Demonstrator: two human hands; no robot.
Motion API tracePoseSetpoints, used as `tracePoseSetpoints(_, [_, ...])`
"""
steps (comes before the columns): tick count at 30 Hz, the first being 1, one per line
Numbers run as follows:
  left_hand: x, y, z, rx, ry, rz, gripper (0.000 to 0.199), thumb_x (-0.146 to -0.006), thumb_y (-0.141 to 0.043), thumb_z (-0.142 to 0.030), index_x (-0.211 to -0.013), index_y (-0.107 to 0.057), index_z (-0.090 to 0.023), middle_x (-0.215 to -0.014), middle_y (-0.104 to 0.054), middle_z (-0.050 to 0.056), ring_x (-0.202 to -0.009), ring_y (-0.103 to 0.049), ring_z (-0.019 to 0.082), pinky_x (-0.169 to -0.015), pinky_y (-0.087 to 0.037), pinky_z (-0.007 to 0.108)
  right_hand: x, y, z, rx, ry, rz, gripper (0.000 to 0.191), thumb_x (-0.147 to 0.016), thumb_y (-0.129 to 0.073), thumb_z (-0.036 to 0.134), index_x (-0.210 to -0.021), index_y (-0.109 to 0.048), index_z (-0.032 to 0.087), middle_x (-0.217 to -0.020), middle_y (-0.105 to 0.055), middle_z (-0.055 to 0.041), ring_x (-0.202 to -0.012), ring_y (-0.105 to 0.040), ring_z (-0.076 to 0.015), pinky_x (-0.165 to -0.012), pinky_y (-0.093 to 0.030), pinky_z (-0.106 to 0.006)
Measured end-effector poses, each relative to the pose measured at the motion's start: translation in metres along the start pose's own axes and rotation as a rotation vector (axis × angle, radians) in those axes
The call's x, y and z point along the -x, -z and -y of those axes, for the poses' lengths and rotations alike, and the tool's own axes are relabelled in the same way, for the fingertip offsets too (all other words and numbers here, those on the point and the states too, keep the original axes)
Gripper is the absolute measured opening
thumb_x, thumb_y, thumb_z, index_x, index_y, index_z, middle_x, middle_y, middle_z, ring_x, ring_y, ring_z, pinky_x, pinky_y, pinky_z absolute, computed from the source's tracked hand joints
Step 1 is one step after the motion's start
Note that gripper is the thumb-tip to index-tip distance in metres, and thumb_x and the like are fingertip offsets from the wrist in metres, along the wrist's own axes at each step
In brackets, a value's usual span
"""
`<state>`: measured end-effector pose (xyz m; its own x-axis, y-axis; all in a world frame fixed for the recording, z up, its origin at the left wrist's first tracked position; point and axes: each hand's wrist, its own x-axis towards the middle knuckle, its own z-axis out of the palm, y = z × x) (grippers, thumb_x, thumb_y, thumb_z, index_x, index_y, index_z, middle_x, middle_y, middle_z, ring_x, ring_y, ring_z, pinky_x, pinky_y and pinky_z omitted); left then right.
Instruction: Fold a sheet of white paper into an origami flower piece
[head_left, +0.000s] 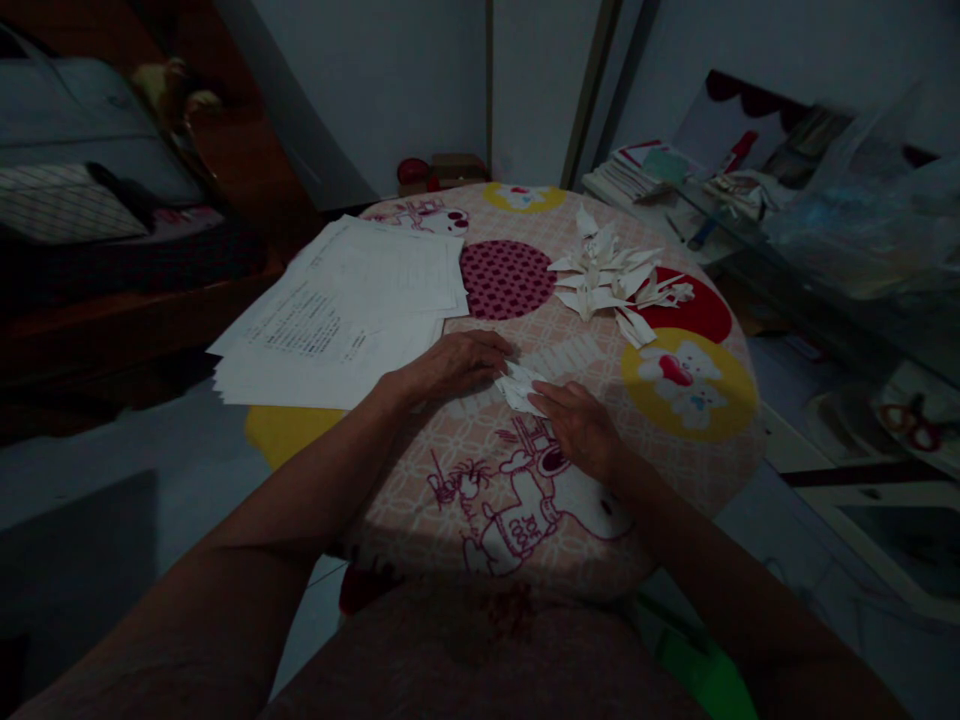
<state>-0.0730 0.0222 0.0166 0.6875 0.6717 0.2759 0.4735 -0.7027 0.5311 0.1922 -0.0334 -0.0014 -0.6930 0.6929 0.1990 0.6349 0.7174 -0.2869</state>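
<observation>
A small piece of folded white paper (521,388) lies on the patterned tablecloth (427,480) near the middle of the round table. From its left side, the closed fingers of my left hand (466,362) hold its edge. On its right, my right hand (576,420) has its fingers pressed together on the paper. Several folded white paper shapes with pointed tips (600,270) lie grouped beyond my right hand. A stack of printed sheets (337,310) rests on the table beyond my left forearm.
At the right, a glass-topped shelf (720,225) bears papers and plastic bags (877,215). Scissors (911,422) lie lower right. A wooden seat (247,285) with bags (67,205) stands at the left. Something green (705,670) shows below the table.
</observation>
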Motion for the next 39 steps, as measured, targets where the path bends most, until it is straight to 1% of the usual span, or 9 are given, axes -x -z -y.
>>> tracePoseSetpoints(3, [0.0, 0.0, 0.001, 0.04, -0.021, 0.012, 0.024, -0.094, -0.053, -0.027, -0.1, -0.075, -0.018, -0.123, -0.068, 0.012, -0.111, -0.064, 0.021, -0.097, -0.049, 0.037, 0.0, -0.001, -0.001, 0.0, -0.016, 0.003, 0.045, -0.086, -0.05, 0.003, -0.124, -0.066, 0.018, -0.138, -0.062, -0.0104, -0.105, -0.059, -0.0258, -0.095, -0.049, -0.045])
tracePoseSetpoints(6, [0.0, 0.0, 0.002, 0.105, -0.036, -0.028, 0.024, -0.094, -0.054, -0.029, -0.096, -0.075, -0.016, -0.12, -0.069, 0.014, -0.107, -0.066, 0.021, -0.094, -0.051, 0.037, 0.0, -0.002, -0.002, 0.003, -0.016, -0.003, 0.043, -0.086, -0.051, 0.005, -0.124, -0.066, 0.019, -0.138, -0.062, -0.009, -0.106, -0.059, -0.025, -0.096, -0.048, -0.043])
tracePoseSetpoints(12, [-0.003, -0.006, -0.002, 0.174, 0.049, -0.106, 0.022, -0.091, -0.058, -0.03, -0.089, -0.074, -0.016, -0.113, -0.072, 0.013, -0.098, -0.067, 0.019, -0.087, -0.052, 0.035, 0.001, -0.001, -0.001, -0.016, 0.0, -0.022, 0.047, -0.086, -0.047, 0.004, -0.129, -0.063, 0.016, -0.139, -0.061, -0.0117, -0.108, -0.058, -0.0255, -0.099, -0.048, -0.044])
tracePoseSetpoints(16, [-0.007, -0.012, 0.001, 0.187, 0.108, -0.163, 0.02, -0.089, -0.061, -0.031, -0.084, -0.072, -0.015, -0.106, -0.073, 0.011, -0.094, -0.066, 0.019, -0.087, -0.051, 0.035, 0.002, -0.002, -0.001, -0.023, -0.023, -0.042, 0.052, -0.085, -0.048, 0.005, -0.134, -0.06, 0.019, -0.141, -0.059, -0.0102, -0.114, -0.056, -0.0254, -0.102, -0.046, -0.045])
tracePoseSetpoints(22, [-0.012, -0.012, 0.005, 0.125, 0.089, -0.105, 0.017, -0.089, -0.06, -0.029, -0.084, -0.069, -0.016, -0.106, -0.072, 0.011, -0.097, -0.065, 0.02, -0.089, -0.049, 0.036, 0.003, -0.005, -0.003, -0.04, -0.025, -0.049, 0.052, -0.085, -0.051, 0.007, -0.134, -0.06, 0.022, -0.143, -0.057, -0.0101, -0.116, -0.055, -0.0262, -0.102, -0.045, -0.045])
tracePoseSetpoints(27, [-0.013, -0.008, 0.008, 0.198, 0.018, -0.024, 0.017, -0.089, -0.061, -0.03, -0.083, -0.068, -0.016, -0.117, -0.069, 0.013, -0.105, -0.064, 0.02, -0.093, -0.048, 0.035, 0.003, -0.003, -0.002, -0.034, -0.023, -0.059, 0.052, -0.085, -0.048, 0.006, -0.133, -0.06, 0.02, -0.142, -0.058, -0.0106, -0.116, -0.055, -0.0265, -0.102, -0.046, -0.045])
tracePoseSetpoints(32, [-0.011, -0.008, 0.007, 0.204, 0.019, -0.13, 0.016, -0.089, -0.062, -0.031, -0.086, -0.068, -0.017, -0.114, -0.07, 0.013, -0.103, -0.064, 0.02, -0.093, -0.048, 0.036, 0.002, 0.0, 0.0, -0.04, -0.032, -0.043, 0.05, -0.086, -0.048, 0.007, -0.133, -0.061, 0.018, -0.141, -0.059, -0.0117, -0.114, -0.055, -0.0272, -0.101, -0.047, -0.046])
tracePoseSetpoints(36, [-0.014, -0.009, 0.003, 0.19, 0.019, -0.088, 0.017, -0.091, -0.058, -0.029, -0.084, -0.067, -0.016, -0.12, -0.068, 0.014, -0.106, -0.063, 0.02, -0.094, -0.048, 0.036, 0.002, 0.0, 0.001, -0.042, -0.037, -0.033, 0.052, -0.085, -0.049, 0.007, -0.135, -0.06, 0.018, -0.142, -0.057, -0.0125, -0.115, -0.055, -0.0268, -0.102, -0.046, -0.045])
tracePoseSetpoints(39, [-0.016, -0.007, 0.002, 0.256, 0.005, -0.066, 0.016, -0.091, -0.059, -0.028, -0.087, -0.067, -0.015, -0.121, -0.067, 0.015, -0.107, -0.063, 0.021, -0.094, -0.048, 0.036, 0.002, 0.0, 0.001, -0.041, -0.032, -0.033, 0.055, -0.085, -0.049, 0.006, -0.138, -0.057, 0.019, -0.143, -0.056, -0.0122, -0.118, -0.054, -0.0266, -0.104, -0.045, -0.045])
